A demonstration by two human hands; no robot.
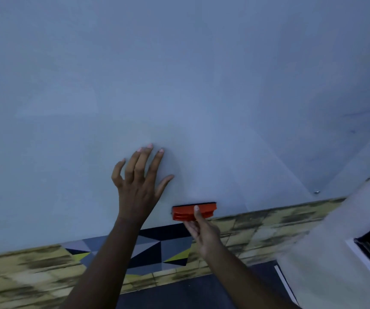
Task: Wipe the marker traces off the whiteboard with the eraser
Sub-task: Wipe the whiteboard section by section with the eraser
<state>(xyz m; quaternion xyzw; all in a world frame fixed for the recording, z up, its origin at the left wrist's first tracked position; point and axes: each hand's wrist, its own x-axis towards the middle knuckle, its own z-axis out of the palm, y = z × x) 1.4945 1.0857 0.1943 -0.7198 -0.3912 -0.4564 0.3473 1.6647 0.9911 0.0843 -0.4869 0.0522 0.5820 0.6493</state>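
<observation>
Orange plastic, the eraser (193,212) looks light and stiff to us, with a black felt face laid on the whiteboard (179,85) near its lower edge; we judge the ridged back the best hold. Our right hand (201,233) pinches it there, thumb on top. Its long axis runs level, left to right. Farther up, our left hand (138,186) rests spread on the board; faint blue marks (365,123) lie far right

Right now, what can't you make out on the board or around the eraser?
- Head view: felt face of the orange plastic eraser hidden against the pale whiteboard.
- Right hand grip: fingers hidden behind the eraser.
- Faint blue marker traces: too dim to read.
- Board's top: cut off.
</observation>
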